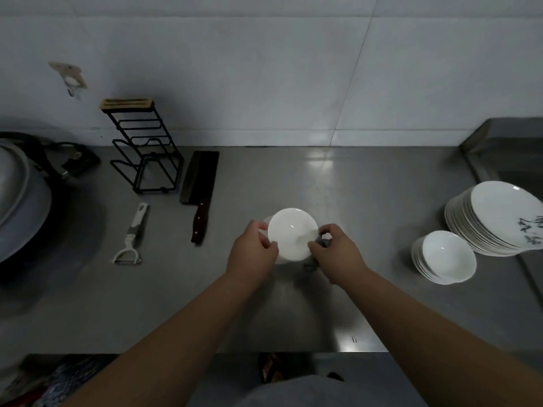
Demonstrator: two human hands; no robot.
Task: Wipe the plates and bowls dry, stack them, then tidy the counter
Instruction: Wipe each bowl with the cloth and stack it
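I find the bowl [292, 233] at frame centre, held above the worktop [367, 201]. The left hand [252, 248] and right hand [338, 251] each pinch its rim. The bowl stack [443, 257] lies to the right, nearer the right hand.

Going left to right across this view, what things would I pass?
From the left: large grey metal pot → white-handled peeler → dark cleaver with reddish wooden handle → small white bowl → stack of white bowls → stack of white patterned plates.
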